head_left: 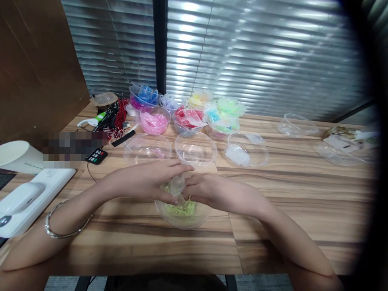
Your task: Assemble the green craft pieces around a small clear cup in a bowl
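Over a clear round bowl point(184, 223) with yellow-green shreds point(184, 208) in it, both hands come together. My left hand point(151, 178) holds a small clear plastic piece, cup-like in shape point(177, 186), between the thumb and the fingers. Against the right side of this piece are the curled, closed fingers of my right hand point(209, 189). What they pinch is hidden, and their tips are close to the shreds.
Behind are clear bowls: one with a few pink bits point(147, 147), another clear bowl point(195, 148), and one with white material point(238, 155). Farther back stand bowls of pink point(154, 122), red point(190, 117) and blue point(147, 95) packets. Wires point(121, 115) and a white cup point(20, 155) lie left.
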Demonstrator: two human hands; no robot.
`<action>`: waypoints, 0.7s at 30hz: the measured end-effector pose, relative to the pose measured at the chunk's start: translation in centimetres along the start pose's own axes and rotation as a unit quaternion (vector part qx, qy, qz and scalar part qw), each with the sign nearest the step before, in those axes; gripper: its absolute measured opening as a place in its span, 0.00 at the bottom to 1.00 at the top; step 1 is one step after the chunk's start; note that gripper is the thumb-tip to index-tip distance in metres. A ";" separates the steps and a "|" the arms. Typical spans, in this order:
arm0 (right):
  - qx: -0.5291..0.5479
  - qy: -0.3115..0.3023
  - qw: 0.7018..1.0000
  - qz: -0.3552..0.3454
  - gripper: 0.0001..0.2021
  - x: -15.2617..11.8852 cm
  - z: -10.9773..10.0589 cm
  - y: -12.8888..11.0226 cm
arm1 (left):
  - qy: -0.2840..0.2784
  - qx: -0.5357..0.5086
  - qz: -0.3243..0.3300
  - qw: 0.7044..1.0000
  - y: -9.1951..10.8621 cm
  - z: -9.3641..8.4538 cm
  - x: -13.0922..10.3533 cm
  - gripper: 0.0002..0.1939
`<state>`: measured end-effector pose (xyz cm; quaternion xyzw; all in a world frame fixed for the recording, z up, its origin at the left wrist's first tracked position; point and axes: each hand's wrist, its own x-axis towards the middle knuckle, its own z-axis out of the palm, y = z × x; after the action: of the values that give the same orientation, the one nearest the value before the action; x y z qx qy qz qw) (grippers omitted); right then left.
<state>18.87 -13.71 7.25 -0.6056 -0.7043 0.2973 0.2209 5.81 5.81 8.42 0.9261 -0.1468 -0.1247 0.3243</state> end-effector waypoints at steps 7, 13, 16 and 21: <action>-0.019 0.030 0.999 -0.008 0.12 -0.5 -2.0 -1.1 | -0.006 -0.039 0.014 0.999 -0.2 0.5 0.2 0.36; 0.002 0.119 0.992 -0.043 0.09 -0.1 -1.8 -1.3 | 0.026 -0.082 0.025 0.996 -0.1 1.1 0.8 0.37; 0.005 0.137 0.989 -0.062 0.12 0.1 -1.4 -1.2 | 0.042 -0.093 0.023 0.994 0.1 1.2 0.9 0.45; 0.007 0.146 0.987 -0.066 0.09 0.2 -1.0 -1.2 | 0.048 -0.104 0.016 0.993 0.3 1.2 1.1 0.44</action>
<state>18.66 -13.42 8.78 -0.5930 -0.7012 0.1950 0.3445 6.33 4.47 7.55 0.8897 -0.1325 -0.0898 0.4275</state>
